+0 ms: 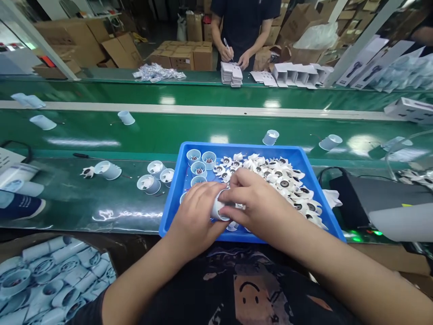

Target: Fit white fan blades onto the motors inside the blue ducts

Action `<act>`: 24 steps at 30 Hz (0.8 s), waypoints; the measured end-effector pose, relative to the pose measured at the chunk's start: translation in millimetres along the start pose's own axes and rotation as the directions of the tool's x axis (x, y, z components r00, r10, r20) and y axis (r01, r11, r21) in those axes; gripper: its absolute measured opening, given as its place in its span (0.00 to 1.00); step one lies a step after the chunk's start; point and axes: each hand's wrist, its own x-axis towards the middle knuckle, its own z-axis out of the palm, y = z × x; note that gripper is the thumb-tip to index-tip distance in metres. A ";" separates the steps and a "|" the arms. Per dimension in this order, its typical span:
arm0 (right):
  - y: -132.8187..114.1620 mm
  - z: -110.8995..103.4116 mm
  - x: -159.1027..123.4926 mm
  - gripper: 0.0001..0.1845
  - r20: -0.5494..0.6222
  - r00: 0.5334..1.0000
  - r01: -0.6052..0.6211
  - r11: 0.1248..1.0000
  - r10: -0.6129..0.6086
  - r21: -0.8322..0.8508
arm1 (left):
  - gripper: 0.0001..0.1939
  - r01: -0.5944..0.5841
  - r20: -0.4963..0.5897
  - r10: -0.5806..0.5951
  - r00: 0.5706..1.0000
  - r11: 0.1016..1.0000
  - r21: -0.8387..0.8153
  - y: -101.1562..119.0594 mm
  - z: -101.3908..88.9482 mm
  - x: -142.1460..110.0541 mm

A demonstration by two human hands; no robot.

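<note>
My left hand [194,216] is closed around a short pale blue plastic cylinder [217,210], held on its side above the blue tray [171,198]. My right hand [257,201] presses its fingers against the cylinder's open end; what is under the fingertips is hidden. The tray holds several upright cylinders [199,163] at its far left. A heap of white fan impellers [284,178] fills its middle and right.
Loose cylinders [107,170] lie on the green conveyor belt [101,135]. A box of more cylinders [50,280] is at lower left. A dark machine [379,198] stands at right. Across the belt a person [241,27] writes at stacks of white cartons [232,74].
</note>
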 end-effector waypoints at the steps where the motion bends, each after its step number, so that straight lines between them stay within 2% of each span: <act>1: 0.8 1.1 1.9 0.03 -0.008 1.000 -0.001 1.000 0.001 0.011 | 0.18 0.005 -0.015 -0.005 1.000 1.000 0.012 0.7 0.2 0.2; 4: 1.9 -2.4 -0.2 0.05 -0.028 0.999 -0.017 0.999 0.018 0.040 | 0.17 0.025 -0.031 -0.025 0.999 1.000 0.009 0.0 0.6 1.8; 6: 1.1 -8.7 -7.8 0.03 -0.036 0.999 -0.028 0.994 0.032 0.101 | 0.18 0.043 -0.026 -0.043 0.999 0.999 -0.011 -2.6 1.2 3.0; 9: 0.2 -14.9 -22.5 0.08 -0.052 0.998 -0.038 0.984 0.048 0.177 | 0.21 0.063 -0.017 -0.063 0.998 0.998 -0.018 -6.1 2.8 4.4; 10: 0.9 -15.4 -27.4 0.09 -0.051 0.998 -0.036 0.988 0.044 0.152 | 0.22 0.058 -0.016 -0.058 0.998 0.998 -0.019 -6.7 2.9 5.0; 12: 4.3 -16.0 -37.6 0.24 -0.042 0.998 -0.035 0.998 0.037 0.053 | 0.24 0.019 0.016 -0.019 1.000 0.999 -0.039 -8.4 1.4 8.5; 13: 6.9 -17.2 -43.2 0.26 -0.049 0.998 -0.041 0.999 0.042 0.011 | 0.25 -0.007 0.055 0.010 0.998 0.998 -0.056 -10.5 -0.3 12.6; 14: 9.8 -19.5 -49.4 0.22 -0.077 0.996 -0.054 0.999 0.053 -0.009 | 0.27 -0.026 0.110 0.034 0.993 0.997 -0.072 -14.0 -2.3 19.3; 16: 15.3 -26.4 -62.9 0.07 -0.203 0.976 -0.087 0.996 0.084 -0.005 | 0.31 -0.007 0.236 0.019 0.972 0.999 -0.052 -26.7 -5.1 42.5; 18: 18.7 -32.2 -75.4 0.06 -0.323 0.939 -0.119 0.993 0.117 0.012 | 0.32 0.129 0.311 -0.144 0.939 0.989 0.068 -46.9 -2.4 79.5; 19: 19.3 -33.1 -80.1 0.06 -0.350 0.927 -0.132 0.991 0.133 0.026 | 0.31 0.224 0.306 -0.261 0.915 0.963 0.151 -59.1 2.3 101.5; 20: 18.9 -32.4 -83.3 0.06 -0.346 0.927 -0.137 0.990 0.144 0.044 | 0.29 0.332 0.298 -0.389 0.872 0.916 0.224 -71.9 9.2 124.1; 22: 16.4 -27.5 -85.4 0.06 -0.272 0.953 -0.114 0.989 0.135 0.094 | 0.29 0.402 0.280 -0.470 0.837 0.876 0.269 -97.5 28.6 165.6; 24: 12.8 -22.0 -84.4 0.07 -0.186 0.979 -0.060 0.988 0.086 0.141 | 0.30 0.447 0.316 -0.534 0.784 0.839 0.310 -119.3 51.1 195.1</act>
